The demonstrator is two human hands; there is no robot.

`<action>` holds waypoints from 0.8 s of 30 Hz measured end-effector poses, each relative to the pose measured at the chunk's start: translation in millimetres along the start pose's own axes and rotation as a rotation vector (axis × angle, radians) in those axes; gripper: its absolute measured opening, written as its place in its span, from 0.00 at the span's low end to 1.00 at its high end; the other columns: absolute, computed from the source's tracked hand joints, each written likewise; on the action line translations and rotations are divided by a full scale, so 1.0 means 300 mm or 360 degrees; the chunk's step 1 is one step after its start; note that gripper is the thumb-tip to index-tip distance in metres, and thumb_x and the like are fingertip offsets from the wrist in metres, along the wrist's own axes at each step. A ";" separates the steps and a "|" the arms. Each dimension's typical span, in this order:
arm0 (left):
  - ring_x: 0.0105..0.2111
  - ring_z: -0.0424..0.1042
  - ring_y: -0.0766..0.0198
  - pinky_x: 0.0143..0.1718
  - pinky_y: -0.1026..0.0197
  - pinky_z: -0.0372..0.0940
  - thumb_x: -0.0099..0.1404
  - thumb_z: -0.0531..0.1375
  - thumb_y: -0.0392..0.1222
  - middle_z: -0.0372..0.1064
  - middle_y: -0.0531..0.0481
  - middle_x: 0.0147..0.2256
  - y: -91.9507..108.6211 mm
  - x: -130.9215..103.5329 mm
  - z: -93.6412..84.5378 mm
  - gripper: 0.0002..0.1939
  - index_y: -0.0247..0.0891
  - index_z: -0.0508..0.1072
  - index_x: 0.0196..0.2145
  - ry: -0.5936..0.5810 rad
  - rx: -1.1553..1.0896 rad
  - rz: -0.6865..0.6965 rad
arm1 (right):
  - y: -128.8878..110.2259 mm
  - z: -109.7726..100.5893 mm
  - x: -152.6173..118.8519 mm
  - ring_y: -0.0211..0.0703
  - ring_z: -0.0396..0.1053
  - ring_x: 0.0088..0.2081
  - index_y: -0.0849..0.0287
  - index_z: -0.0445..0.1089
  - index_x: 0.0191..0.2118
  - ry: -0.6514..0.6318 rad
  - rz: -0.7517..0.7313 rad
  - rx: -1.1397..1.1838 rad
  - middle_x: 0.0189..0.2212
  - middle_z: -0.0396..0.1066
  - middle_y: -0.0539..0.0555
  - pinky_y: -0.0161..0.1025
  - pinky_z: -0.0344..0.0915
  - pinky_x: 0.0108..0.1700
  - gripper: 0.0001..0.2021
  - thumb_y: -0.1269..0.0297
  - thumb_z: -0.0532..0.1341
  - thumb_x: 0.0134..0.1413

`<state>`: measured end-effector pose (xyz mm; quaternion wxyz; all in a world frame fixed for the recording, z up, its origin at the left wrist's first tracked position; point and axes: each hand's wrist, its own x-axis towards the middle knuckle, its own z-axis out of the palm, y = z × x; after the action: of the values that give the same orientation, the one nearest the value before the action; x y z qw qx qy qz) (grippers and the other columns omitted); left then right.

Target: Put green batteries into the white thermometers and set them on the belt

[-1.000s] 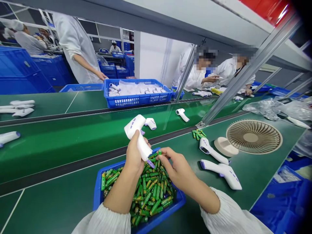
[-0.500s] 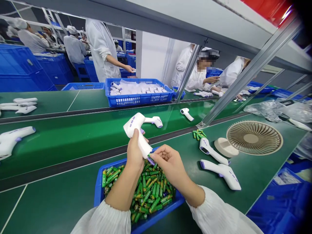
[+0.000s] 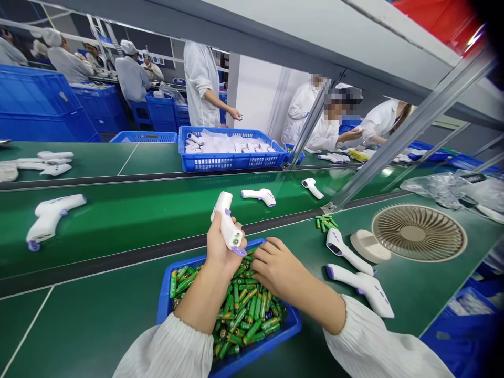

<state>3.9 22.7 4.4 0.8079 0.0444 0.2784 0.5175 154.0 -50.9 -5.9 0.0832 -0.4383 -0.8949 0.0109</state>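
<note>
1. My left hand (image 3: 224,247) grips the gun (image 3: 227,223) over the tub's (image 3: 162,302) far rim, cap (image 3: 238,251) hanging open, likely a battery (image 3: 235,241) inside
2. My right hand (image 3: 277,265), fingers bent, at the batteries (image 3: 252,310); can't tell if holding one
3. Tipping the gun down could drop that battery; snagging could snap the cap
4. No brand or label readable; battery print too small

Has a beige electric fan (image 3: 412,233) on the right of the table (image 3: 419,283), crumpled clear plastic bags (image 3: 435,187) beyond; shows stacked blue crates (image 3: 35,100) at far left, a white-coated co-worker (image 3: 200,79) beside a white pillar (image 3: 258,97).
</note>
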 end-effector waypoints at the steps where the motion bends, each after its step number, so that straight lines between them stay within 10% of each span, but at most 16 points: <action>1: 0.12 0.51 0.73 0.11 0.69 0.45 0.68 0.51 0.55 0.56 0.55 0.19 -0.002 0.001 0.002 0.20 0.35 0.64 0.28 0.0024 0.0009 0.0039 | -0.005 -0.003 0.001 0.48 0.65 0.40 0.58 0.68 0.35 0.0057 0.0038 0.0104 0.34 0.70 0.54 0.51 0.57 0.52 0.03 0.67 0.58 0.61; 7: 0.15 0.58 0.72 0.16 0.69 0.53 0.64 0.58 0.52 0.58 0.55 0.20 -0.031 0.004 0.009 0.16 0.35 0.66 0.30 0.0090 0.0051 0.0258 | -0.037 -0.052 0.034 0.43 0.66 0.36 0.55 0.68 0.41 0.0540 0.0496 0.1052 0.35 0.70 0.53 0.40 0.62 0.39 0.07 0.64 0.53 0.66; 21: 0.19 0.61 0.69 0.21 0.67 0.56 0.53 0.64 0.63 0.60 0.55 0.21 -0.059 0.027 -0.017 0.27 0.33 0.70 0.33 0.0204 0.0540 0.0541 | -0.014 -0.043 0.062 0.33 0.57 0.22 0.59 0.67 0.35 0.0305 0.0987 0.2200 0.22 0.64 0.46 0.33 0.53 0.25 0.16 0.51 0.65 0.52; 24: 0.19 0.60 0.70 0.19 0.67 0.53 0.53 0.64 0.64 0.59 0.55 0.20 -0.069 0.026 -0.021 0.28 0.32 0.71 0.32 0.0252 0.0650 0.0526 | -0.009 -0.017 0.080 0.32 0.54 0.20 0.58 0.64 0.35 0.0578 0.1010 0.2260 0.18 0.59 0.42 0.32 0.51 0.23 0.18 0.51 0.68 0.49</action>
<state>20.2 18.7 -11.5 0.6626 0.2106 0.4281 0.5774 138.2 -34.2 2.7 0.4798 -0.5093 -0.4792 0.5299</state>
